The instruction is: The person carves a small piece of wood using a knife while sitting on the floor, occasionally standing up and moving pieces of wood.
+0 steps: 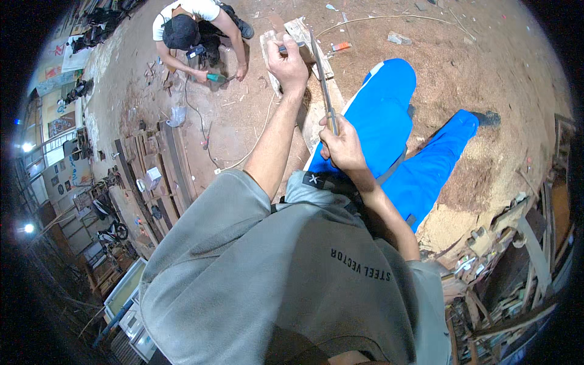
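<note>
Right hand (344,146) grips the handle of a long thin metal tool (323,76); shaft runs forward of it, passing just right of left hand (288,70). Left hand curls round a short dark item (282,48), kind unclear. Pale wood (298,28) lies beyond left hand.

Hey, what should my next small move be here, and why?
I'd probably firm up the left hand on the small dark piece before moving the long metal tool: the right hand grips its tan handle, and in this view its far end appears close to that piece.
</note>
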A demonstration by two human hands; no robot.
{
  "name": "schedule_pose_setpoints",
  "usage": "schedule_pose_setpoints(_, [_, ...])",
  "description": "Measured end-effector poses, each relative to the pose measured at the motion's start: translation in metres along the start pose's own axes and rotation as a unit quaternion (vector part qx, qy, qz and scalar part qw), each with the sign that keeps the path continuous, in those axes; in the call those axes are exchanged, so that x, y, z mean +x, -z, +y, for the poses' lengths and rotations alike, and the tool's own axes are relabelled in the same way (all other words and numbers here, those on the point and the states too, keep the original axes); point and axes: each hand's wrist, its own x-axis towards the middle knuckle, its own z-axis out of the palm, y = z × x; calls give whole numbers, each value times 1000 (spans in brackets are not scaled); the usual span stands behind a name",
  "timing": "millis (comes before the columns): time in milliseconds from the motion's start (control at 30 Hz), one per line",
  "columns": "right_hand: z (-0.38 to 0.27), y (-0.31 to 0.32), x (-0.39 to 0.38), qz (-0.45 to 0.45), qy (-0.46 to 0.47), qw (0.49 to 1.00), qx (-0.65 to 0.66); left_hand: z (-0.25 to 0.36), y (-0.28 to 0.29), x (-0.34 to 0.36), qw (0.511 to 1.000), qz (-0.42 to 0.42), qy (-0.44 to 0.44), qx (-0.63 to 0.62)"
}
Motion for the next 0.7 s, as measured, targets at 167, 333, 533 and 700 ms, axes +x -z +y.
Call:
schedule_pose_setpoints(167, [4, 0, 3, -7, 0, 1000, 30, -1, 1, -1, 999, -7, 22, -23])
schedule_pose_setpoints(333, [6, 3, 5, -3, -10, 1000, 12, 10, -3, 0, 999, 10, -11, -51])
schedule_pose_setpoints(533, [-7, 3, 0, -20, -38, 999, 29, 11, 3, -3, 999, -34, 17, -12])
schedule_pose_setpoints(700, [3, 8, 3, -20, -6, 999, 44, 3, 1, -4, 999, -35, 31, -21])
